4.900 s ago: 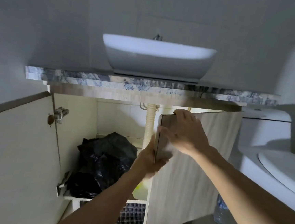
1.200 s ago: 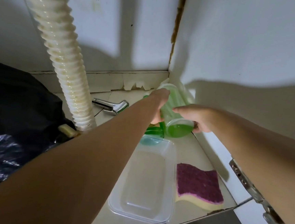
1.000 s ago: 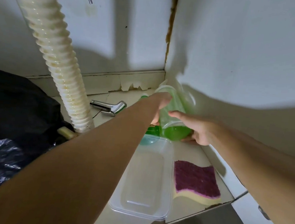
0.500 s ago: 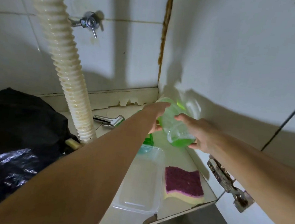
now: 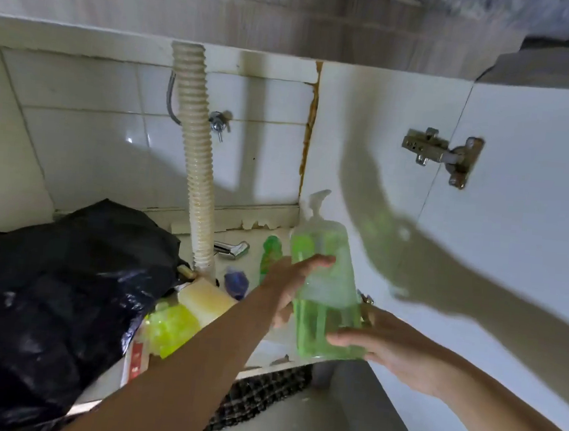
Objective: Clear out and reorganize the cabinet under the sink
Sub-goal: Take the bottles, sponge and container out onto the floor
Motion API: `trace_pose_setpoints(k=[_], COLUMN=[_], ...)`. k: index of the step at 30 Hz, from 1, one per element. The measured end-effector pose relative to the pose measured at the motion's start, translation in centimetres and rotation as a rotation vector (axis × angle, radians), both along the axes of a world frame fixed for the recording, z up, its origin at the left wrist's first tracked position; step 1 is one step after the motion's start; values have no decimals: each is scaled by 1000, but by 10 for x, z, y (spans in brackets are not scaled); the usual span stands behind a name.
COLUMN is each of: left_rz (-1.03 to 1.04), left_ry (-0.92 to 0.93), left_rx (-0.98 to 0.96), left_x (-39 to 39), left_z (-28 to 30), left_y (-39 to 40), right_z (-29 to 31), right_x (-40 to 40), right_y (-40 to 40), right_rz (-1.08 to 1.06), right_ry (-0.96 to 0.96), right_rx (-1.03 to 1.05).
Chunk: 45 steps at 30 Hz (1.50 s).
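two hands (image 5: 290,284), one pump bottle (image 5: 325,287)

there is a single view, from a wide-angle camera on the person's head. it sits low and close in front of the open cabinet under the sink, facing forward and slightly down into it. the underside of the worktop (image 5: 293,16) runs along the top edge, the drain hose (image 5: 197,159) and tiled back wall (image 5: 88,122) lie straight ahead, the door hinge (image 5: 443,155) at right, and both forearms enter from the bottom edge. straight lines bow toward the borders.
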<state>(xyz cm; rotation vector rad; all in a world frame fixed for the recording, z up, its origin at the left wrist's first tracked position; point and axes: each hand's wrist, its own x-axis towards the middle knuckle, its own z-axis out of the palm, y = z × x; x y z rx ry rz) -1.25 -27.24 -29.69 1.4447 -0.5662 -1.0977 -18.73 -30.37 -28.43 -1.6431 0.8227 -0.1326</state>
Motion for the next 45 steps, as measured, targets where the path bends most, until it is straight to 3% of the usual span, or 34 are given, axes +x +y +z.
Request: trace_pose_setpoints(k=[3,8,10,14,22,28,31,35,40,45], left_rz=[-112,-101,-168,-234,-237,-198,-202,-252,-376,-431], left_ry=[-130,-306,-387,-479,-387,-343,-320,-361,-496,-627], left_rx=[-90,-48,-32,13,147,174,248,333,400,485], left_x=[-41,-87,-101,-120,-142,-143,-143,-144,-139,-119], left_z=[-5,-42,-60,-102,-184,-217,-233,-241,-225,-197], left_y=[64,125,138,146,115,94,91,98,99,114], right_z=[2,6,-6,-37,-112,-146,-173,-203,-195,-168], right_x=[-31,-52,-53,-62,-77,-75,-73,-77,-81,-98], right_y=[29,61,73,88,61,42,38,36,40,48], right_rz=[36,-34,-34,82,143,87,62,157,208,452], right_ry=[73,-47,-40,149,493,518,531,602,627,1025], right_rx=[42,94,-18,-323,-426,-489,-420,-383,-402,-516])
